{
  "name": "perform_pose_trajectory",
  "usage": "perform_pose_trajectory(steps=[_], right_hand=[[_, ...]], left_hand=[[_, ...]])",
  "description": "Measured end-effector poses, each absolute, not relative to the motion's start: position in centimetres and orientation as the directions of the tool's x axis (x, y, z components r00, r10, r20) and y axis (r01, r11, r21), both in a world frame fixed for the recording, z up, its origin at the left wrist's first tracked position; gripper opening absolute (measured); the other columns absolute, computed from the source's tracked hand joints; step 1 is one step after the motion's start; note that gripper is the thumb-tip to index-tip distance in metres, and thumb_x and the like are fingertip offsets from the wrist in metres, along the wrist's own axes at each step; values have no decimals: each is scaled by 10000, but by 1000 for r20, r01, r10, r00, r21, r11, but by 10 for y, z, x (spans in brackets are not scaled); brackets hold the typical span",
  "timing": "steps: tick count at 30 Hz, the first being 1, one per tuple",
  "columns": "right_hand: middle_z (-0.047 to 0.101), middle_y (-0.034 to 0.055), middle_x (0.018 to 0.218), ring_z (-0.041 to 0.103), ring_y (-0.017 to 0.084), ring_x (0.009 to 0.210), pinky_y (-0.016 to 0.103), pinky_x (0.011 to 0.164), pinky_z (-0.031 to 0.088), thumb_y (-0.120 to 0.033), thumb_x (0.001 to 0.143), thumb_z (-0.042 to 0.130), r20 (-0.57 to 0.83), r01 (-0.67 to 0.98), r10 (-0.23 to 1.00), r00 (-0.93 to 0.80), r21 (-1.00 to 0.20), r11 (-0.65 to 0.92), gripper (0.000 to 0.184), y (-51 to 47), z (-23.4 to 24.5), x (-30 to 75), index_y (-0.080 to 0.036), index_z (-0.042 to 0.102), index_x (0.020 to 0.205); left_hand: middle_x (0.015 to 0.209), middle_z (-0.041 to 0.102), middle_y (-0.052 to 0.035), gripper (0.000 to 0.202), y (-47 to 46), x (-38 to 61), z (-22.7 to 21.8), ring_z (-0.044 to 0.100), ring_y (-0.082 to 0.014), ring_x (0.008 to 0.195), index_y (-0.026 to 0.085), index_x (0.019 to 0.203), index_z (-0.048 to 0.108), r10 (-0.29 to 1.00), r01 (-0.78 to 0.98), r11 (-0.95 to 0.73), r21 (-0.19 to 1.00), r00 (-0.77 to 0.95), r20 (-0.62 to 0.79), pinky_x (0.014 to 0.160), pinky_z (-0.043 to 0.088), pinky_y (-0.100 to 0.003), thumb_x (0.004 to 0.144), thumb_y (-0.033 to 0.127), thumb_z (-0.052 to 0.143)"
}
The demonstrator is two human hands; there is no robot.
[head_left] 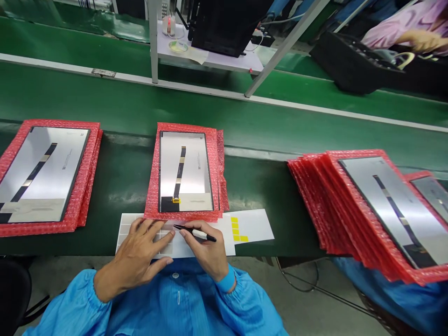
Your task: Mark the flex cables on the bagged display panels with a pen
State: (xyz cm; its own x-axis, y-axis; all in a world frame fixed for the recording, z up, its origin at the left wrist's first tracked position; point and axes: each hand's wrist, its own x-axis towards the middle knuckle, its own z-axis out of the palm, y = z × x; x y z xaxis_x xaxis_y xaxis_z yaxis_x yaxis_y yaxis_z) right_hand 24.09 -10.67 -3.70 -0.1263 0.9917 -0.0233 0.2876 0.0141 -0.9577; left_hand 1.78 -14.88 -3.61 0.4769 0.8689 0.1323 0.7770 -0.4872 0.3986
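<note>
Head view, live: left hand [138, 254] spread wide, flat on a white gridded sheet [125, 229]; right hand [206, 249] pinched narrow around black tweezers [196, 232], tips just below a silver display panel [196, 172] in red bubble wrap, on a green conveyor belt [259, 186]. Yellow tape squares [236, 228] just beside the right hand, more wrapped panels [388, 210] stacked off to the right.

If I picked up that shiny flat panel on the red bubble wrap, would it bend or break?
The flat silver panel looks fairly stiff, since it lies straight on the red bubble wrap. It is probably fragile, because each panel is padded by that wrap. Its smooth, shiny surface might feel slippery.
</note>
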Motion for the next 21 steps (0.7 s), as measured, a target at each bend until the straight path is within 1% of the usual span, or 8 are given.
perform_pose_trajectory(steps=[4,9,14,18,21], right_hand=[[815,54,863,777,229,795,322,767,635,-260,861,800,-24,278,994,-104,-960,6,63,-105,-39,240,-223,795,912],[811,55,853,775,229,796,319,759,636,-266,862,795,-43,284,991,-124,-959,-6,61,-102,-38,239,-219,794,901],[812,58,837,775,232,767,329,745,640,-286,861,793,-63,291,990,-127,-956,-23,70,-101,-37,239,-222,797,889],[809,53,815,771,231,745,331,724,639,-296,864,789,-79,284,990,-114,-958,-43,71,-102,-38,239,-225,788,869],[811,51,825,769,231,748,339,742,637,-295,868,788,-72,290,991,-111,-956,-37,69,-102,-40,240,-227,791,879]], left_hand=[[1404,585,-131,510,-149,17,-37,507,-358,1244,321,1416,633,869,775,-484,407,480,120,1097,332,-585,940,499,675],[1416,588,-126,531,-150,19,-37,503,-360,1248,317,1405,643,878,777,-467,422,465,114,1104,322,-584,920,526,700],[1459,585,-99,567,-150,18,-38,493,-363,1268,319,1433,620,879,776,-454,438,471,77,1126,293,-601,907,508,719],[1451,597,-88,564,-151,18,-38,496,-363,1259,316,1419,630,879,771,-455,447,470,84,1121,293,-606,894,498,732],[1464,587,-88,583,-151,18,-37,486,-367,1268,302,1435,616,873,769,-465,438,481,83,1130,277,-619,894,486,730]])
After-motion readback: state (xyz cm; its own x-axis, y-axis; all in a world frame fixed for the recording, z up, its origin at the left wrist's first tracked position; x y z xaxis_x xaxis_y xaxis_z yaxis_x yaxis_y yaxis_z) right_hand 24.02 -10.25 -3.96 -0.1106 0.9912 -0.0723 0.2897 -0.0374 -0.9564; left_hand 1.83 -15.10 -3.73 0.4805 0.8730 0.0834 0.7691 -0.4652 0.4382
